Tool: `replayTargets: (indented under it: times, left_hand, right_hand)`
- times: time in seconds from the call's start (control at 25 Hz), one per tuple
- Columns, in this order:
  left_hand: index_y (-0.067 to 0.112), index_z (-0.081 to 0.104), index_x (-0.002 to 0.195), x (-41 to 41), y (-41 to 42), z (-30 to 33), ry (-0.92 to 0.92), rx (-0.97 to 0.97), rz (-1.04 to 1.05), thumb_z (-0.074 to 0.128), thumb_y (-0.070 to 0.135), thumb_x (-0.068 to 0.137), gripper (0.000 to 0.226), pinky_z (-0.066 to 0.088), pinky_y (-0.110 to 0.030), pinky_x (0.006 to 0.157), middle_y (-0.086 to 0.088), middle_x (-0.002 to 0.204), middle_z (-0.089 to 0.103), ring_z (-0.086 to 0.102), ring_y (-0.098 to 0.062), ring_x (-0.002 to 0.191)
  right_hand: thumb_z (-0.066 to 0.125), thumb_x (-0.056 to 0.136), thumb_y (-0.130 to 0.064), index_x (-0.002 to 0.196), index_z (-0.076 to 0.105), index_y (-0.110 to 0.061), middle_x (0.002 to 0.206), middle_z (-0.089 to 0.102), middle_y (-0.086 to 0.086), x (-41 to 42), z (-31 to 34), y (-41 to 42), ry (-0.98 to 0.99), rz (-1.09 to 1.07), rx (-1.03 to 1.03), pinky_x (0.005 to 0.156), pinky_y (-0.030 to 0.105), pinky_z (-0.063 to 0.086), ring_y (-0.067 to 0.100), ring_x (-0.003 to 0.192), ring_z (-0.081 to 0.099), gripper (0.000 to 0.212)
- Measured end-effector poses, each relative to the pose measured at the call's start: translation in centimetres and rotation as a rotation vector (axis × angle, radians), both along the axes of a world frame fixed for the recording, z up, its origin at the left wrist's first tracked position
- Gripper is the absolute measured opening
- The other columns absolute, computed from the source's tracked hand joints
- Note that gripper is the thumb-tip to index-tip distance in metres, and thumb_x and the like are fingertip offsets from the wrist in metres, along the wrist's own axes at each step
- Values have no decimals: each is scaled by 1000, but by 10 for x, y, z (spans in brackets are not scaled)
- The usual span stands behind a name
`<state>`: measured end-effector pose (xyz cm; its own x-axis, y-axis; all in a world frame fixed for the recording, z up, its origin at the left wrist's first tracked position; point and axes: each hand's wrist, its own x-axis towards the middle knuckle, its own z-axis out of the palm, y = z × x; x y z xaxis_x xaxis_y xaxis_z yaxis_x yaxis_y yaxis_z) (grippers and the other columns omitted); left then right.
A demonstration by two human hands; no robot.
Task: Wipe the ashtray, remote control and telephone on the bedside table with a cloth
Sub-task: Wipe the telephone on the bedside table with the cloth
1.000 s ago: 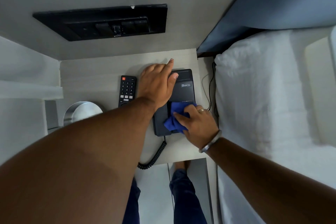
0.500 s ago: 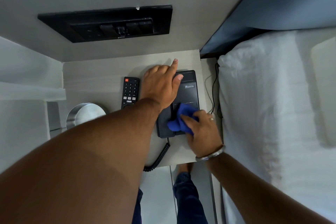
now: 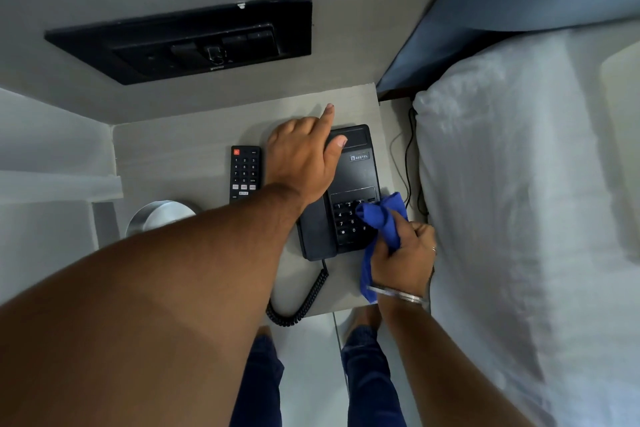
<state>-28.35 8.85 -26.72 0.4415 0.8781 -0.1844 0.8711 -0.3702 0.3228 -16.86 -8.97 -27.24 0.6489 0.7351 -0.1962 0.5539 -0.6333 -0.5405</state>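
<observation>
A black telephone sits at the right side of the pale bedside table. My left hand lies over the upper part of its handset, fingers curled round the left side, thumb on the body, index finger stretched out. My right hand grips a bunched blue cloth at the right edge of the keypad, with a tail of cloth hanging below the wrist. A black remote control lies just left of the phone. The round metal ashtray stands at the front left, partly hidden by my left forearm.
The phone's coiled cord loops over the table's front edge. A thin cable runs in the gap between table and white bed. A black switch panel is set in the wall behind. My legs show below the table.
My right hand has drawn the cloth from the middle of the keypad to its right edge, so the number keys now show. My left hand has stayed on the handset.
</observation>
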Motion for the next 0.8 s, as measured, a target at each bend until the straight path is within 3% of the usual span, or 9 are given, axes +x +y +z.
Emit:
replayTargets:
  times: [0.12,0.2,0.28,0.4,0.48,0.6,0.68,0.8]
  left_hand:
    - [13,40,150,0,2,-1,-7,2,6,15,51,96,71,42,-45,102,-7,129,65,57,-28,117]
    - [12,39,151,1,1,-1,-16,3,-11,15,51,97,71,43,-45,101,-8,129,66,58,-28,116]
    - [11,38,151,1,1,1,-11,9,-30,15,50,97,71,43,-44,101,-9,129,65,58,-28,116]
    - [11,37,151,0,1,1,13,14,-39,14,51,97,72,43,-44,101,-9,130,65,58,-28,116]
    - [11,38,151,2,1,1,10,3,-41,15,50,97,71,44,-44,99,-10,129,65,58,-29,115]
    - [10,39,150,2,1,-2,-4,26,-21,17,49,97,70,45,-45,98,-10,128,66,59,-30,114]
    - [10,40,150,1,3,-5,-31,24,-29,18,49,98,68,46,-45,97,-11,126,66,59,-30,113]
    - [9,42,149,-1,0,-7,-59,55,-44,21,47,99,66,46,-45,95,-10,124,68,60,-31,109]
  right_hand:
    - [75,58,-1,111,69,-14,90,57,17,-11,-2,0,-108,466,51,64,37,50,32,76,54,55]
    - [76,56,-4,112,69,-16,88,58,17,-8,-3,0,-152,627,7,60,39,52,34,72,55,58]
    - [75,59,-8,115,67,-18,92,59,18,4,-5,-5,-196,606,-37,60,40,54,34,74,57,58]
    - [74,62,-1,121,63,-17,99,56,20,21,-6,-24,-143,311,-67,65,40,53,35,82,56,62]
    - [73,66,0,125,60,-17,103,53,17,19,-5,-33,-76,195,-86,70,38,52,28,88,53,63]
    - [61,79,-17,117,65,-15,98,54,3,-3,-6,-38,-57,511,58,69,20,44,3,86,47,39]
    - [66,72,-14,118,66,-15,91,61,11,-11,-11,-41,-144,695,46,61,32,50,20,78,57,46]
    - [81,55,0,123,62,-11,94,62,25,12,-12,-50,-215,447,-82,61,44,54,40,74,59,72]
